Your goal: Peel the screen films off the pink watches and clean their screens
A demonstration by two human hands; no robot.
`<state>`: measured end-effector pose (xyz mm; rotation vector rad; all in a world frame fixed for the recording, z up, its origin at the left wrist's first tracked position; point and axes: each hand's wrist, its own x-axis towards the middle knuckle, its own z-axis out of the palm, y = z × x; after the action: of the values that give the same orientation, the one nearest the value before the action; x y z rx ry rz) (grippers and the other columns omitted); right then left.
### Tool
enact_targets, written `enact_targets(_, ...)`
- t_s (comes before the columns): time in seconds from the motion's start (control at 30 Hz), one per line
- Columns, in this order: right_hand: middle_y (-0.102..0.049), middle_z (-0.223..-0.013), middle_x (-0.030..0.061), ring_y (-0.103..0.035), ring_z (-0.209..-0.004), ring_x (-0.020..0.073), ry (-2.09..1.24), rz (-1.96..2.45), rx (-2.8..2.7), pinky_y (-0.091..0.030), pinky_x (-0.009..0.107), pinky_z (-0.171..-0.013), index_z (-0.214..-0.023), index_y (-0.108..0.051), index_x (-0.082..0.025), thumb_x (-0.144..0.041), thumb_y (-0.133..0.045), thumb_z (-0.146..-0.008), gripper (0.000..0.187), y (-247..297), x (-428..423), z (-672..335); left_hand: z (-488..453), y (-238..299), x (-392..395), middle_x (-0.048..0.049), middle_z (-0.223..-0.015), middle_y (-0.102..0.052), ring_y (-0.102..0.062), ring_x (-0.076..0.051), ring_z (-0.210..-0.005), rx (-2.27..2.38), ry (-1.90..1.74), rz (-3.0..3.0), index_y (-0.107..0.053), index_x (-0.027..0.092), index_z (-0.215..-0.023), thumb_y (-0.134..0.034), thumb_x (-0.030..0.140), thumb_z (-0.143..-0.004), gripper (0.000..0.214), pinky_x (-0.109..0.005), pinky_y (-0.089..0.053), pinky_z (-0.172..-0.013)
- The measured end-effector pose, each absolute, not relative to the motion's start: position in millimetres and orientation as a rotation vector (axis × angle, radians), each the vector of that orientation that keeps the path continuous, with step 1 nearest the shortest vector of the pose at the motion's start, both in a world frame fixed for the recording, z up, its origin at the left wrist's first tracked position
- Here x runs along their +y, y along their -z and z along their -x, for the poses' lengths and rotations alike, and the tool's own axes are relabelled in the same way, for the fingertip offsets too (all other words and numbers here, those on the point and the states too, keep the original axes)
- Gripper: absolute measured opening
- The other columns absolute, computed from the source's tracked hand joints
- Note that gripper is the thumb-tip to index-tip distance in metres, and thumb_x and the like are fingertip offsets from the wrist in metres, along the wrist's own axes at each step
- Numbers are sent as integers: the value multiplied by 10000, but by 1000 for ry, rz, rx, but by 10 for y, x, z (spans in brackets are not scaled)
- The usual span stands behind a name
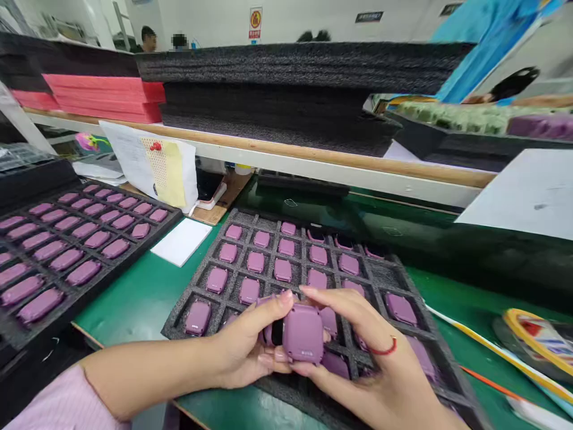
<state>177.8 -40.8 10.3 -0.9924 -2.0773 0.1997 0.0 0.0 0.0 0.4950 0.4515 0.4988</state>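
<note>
Both of my hands meet over the near edge of a black foam tray (308,261) whose cells hold several purple watch cases. My left hand (244,346) grips a purple watch case (303,332) from the left, thumb on its top edge. My right hand (362,352), with a red string at the wrist, pinches the same case from the right and below. A second purple piece sits just behind the case between my fingers; I cannot make out which hand has it.
A second black foam tray (71,239) full of purple cases lies at the left. A white card (181,240) rests on the green mat (138,298). Stacked black and red foam sheets (102,95) sit on the shelf behind. Papers (152,164) lean at the back left; tape rolls (537,340) are at the right.
</note>
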Motion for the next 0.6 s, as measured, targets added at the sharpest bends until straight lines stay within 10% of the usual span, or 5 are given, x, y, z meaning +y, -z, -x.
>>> enact_targets(0.27,-758,-1033,47,-730,-887,247,-165,1385,-2050,-594,375,-793,-1137,-680,-251,-373,-725,-818,344,-215,175,-2103,-11,-3,-25,-16,-788,-671,-477,-22,-495,615,-562,-420,-569,150,-871,-915,350,-601,483,-154,-186,-441)
enact_targets(0.43,-752,-1004,115,-723,-922,291,-250,1581,-2031,-578,416,-862,-999,-738,-161,-303,-775,-768,274,45,1052,-1894,-3,51,-16,-51,-710,-698,-422,-56,-392,585,-421,-518,-555,170,-785,-733,571,-656,457,-228,-141,-415)
enact_targets(0.6,-672,-1217,109,-643,-1135,269,-188,1524,-2030,-506,503,-996,-1185,-654,-148,-331,-640,-954,295,225,1478,-1537,0,96,18,-40,-669,-664,-303,-26,-366,580,-463,-738,-639,124,-785,-702,497,-702,387,-250,-125,-447)
